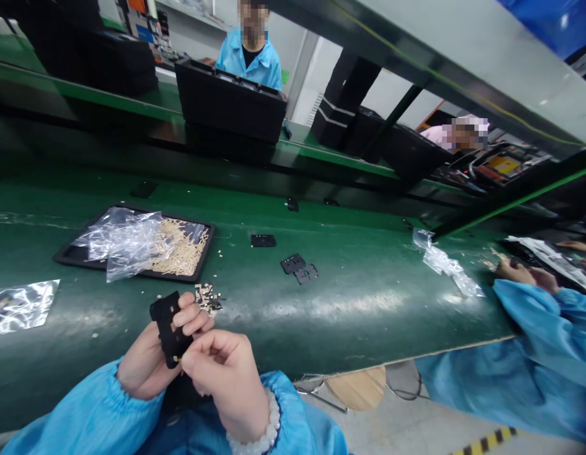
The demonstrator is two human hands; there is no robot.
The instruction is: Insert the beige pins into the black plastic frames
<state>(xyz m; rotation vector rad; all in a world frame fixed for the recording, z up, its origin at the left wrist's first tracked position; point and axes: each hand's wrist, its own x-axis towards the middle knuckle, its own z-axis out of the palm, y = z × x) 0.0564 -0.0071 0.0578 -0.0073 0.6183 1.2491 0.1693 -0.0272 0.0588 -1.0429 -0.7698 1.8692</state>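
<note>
Blk part (168, 335) in L hand (148, 363), R hand (224, 366) pinching prob. strip (177, 359) at near edge, tray (204, 253) beyond

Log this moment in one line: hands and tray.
left hand: holds black part; right hand: at part's lower end; tray: pale pieces, clear plastic

One black plate (170, 332) shows at lower left, two overlapping black pieces (306, 274) at centre, and perhaps four smaller dark parts (263, 241) above, blur making that count unsure. There is one tray (207, 251) at left, one beaded bracelet (273, 417) and one wooden seat (357, 388) at bottom centre, and three co-workers (268, 64) at top and right.
</note>
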